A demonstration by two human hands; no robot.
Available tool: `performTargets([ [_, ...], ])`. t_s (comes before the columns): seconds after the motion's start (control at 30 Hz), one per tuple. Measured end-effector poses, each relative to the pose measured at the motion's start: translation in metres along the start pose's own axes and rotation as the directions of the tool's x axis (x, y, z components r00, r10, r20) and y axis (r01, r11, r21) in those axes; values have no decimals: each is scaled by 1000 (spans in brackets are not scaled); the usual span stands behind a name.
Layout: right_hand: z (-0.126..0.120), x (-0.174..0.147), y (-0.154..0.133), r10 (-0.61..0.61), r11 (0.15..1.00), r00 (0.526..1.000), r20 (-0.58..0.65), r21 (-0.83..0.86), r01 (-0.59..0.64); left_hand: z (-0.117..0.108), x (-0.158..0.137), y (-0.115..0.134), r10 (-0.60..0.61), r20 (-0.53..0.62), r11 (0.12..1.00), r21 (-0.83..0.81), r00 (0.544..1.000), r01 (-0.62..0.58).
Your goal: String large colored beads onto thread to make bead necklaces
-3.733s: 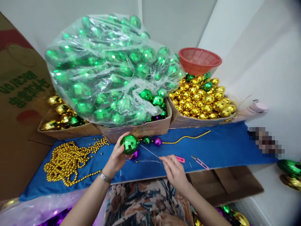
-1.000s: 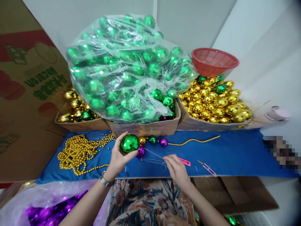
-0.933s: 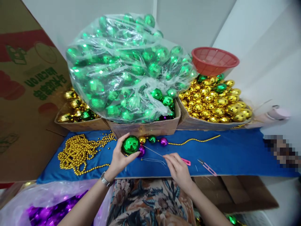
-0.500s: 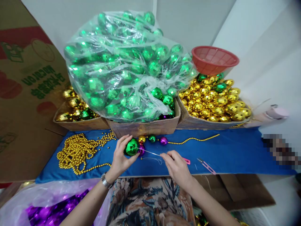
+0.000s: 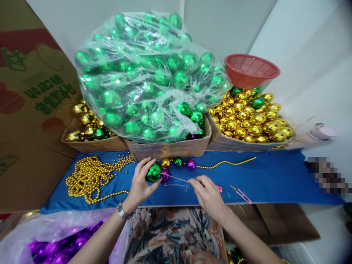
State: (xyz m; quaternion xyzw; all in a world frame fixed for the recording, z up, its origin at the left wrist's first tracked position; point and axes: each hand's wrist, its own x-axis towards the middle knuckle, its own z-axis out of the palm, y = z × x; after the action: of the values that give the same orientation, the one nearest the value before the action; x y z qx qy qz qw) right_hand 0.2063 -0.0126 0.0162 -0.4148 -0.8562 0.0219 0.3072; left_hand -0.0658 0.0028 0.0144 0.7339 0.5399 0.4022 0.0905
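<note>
Head camera view, with the large green ball [image 5: 154, 172] as the centre of the dial: it sits just above the blue cloth [image 5: 275, 176], cupped between the thumb and curved fingers of the left hand [image 5: 139, 187], its faceted surface facing the other hand. Toward half past three, the right hand [image 5: 206, 194] has its fingertips pinched narrow on a thin needle [image 5: 176, 178], which runs across to the ball; whether its tip has gone in is too small to tell. Below the needle, pale thread [image 5: 183, 186] lies in loose curves.

Just beside the ball, at three o'clock, is a purple ball [image 5: 165, 175]. A gold ball [image 5: 165, 162] lies near it at two, then a small green ball [image 5: 178, 162] and another purple one, from which a gold bead strand [image 5: 228, 163] stretches away toward three. Pink-handled snips [image 5: 242, 194] rest on the cloth well apart, between three and four. A heap of gold beads [image 5: 84, 176] spreads at nine. At twelve, a clear bag of green balls [image 5: 148, 84] bulges over a cardboard box [image 5: 167, 150], and near two o'clock a red basket [image 5: 251, 69] tops a mound of gold balls [image 5: 250, 123]
</note>
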Motion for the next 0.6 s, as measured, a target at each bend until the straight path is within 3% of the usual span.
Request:
performTargets([
  [0.23, -4, 1, 2, -19, 999, 1000, 23, -36, 20, -2, 0, -1, 19, 32, 998, 59, 999, -21],
  [0.33, -12, 8, -1, -79, 979, 995, 52, -182, 87, -2, -1, -2, 107, 58, 975, 189, 993, -116],
  [0.43, -17, 18, -10, -142, 938, 984, 109, -303, 169, 3, -3, 2, 205, 153, 923, 298, 967, -242],
  [0.53, -16, 27, -17, -180, 926, 962, 207, -295, 237, 8, -3, 12, 191, 253, 932, 258, 948, -257],
  [0.6, -15, 32, -16, -180, 922, 950, 256, -293, 254, 10, 0, 19, 118, 313, 979, 124, 942, -164],
])
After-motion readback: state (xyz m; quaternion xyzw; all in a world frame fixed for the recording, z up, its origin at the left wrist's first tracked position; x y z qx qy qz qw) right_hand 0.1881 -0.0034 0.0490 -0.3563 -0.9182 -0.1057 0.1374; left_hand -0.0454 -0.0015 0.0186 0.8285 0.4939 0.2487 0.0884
